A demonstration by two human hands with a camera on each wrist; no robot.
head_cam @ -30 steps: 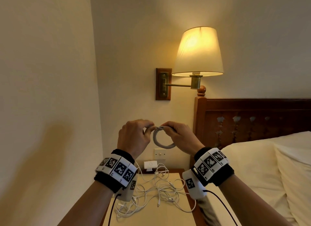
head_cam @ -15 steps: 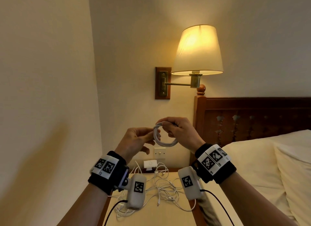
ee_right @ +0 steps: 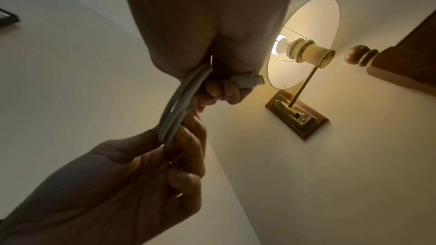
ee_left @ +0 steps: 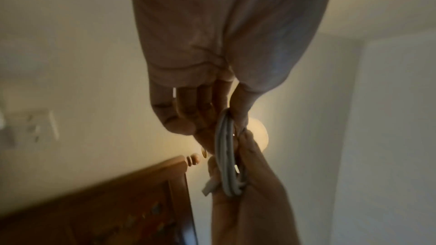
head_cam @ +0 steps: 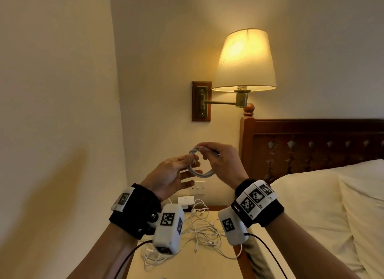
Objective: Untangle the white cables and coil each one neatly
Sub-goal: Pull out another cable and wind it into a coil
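Note:
A white cable wound into a small coil hangs in the air between both hands, above the bedside table. My left hand is palm up and pinches the coil's left side between thumb and forefinger, its other fingers spread beneath. My right hand grips the top of the coil from above, and a plug end sticks out past its fingers. The left wrist view shows the coil edge-on between the left hand and the right hand. A tangle of thin white cables lies on the bedside table.
A white charger stands at the back of the table under a wall socket. A lit wall lamp hangs above the hands. The wooden headboard and a pillow are to the right, a wall close on the left.
My left hand has turned from knuckles-up to palm-up and its wrist has dropped, still at the coil's left side. The right hand keeps its grip on top of the coil.

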